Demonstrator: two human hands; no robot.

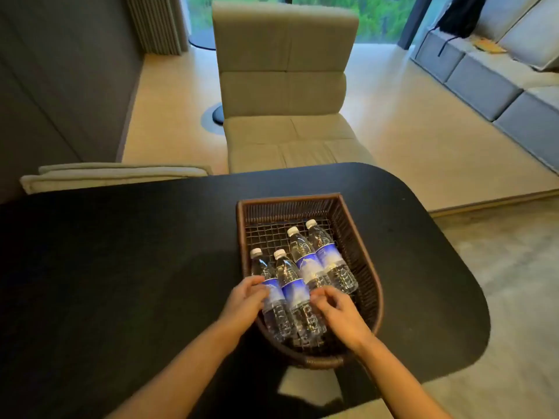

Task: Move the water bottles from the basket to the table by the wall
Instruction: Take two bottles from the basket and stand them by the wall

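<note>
Four clear plastic water bottles with blue labels all lay in the brown wicker basket on the black bench, none moved yet, as the left hand and right hand curled loosely against the nearest two without lifting.

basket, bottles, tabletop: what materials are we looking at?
Basket: looks like dark brown woven wicker or rattan, possibly a synthetic imitation; thin strands in the walls, open lattice floor.
Water bottles: clear thin plastic, ribbed lower bodies, white screw caps, glossy blue printed labels.
Tabletop: matte black, smooth, rounded edge; probably laminate or painted board, though the core does not show.
</note>
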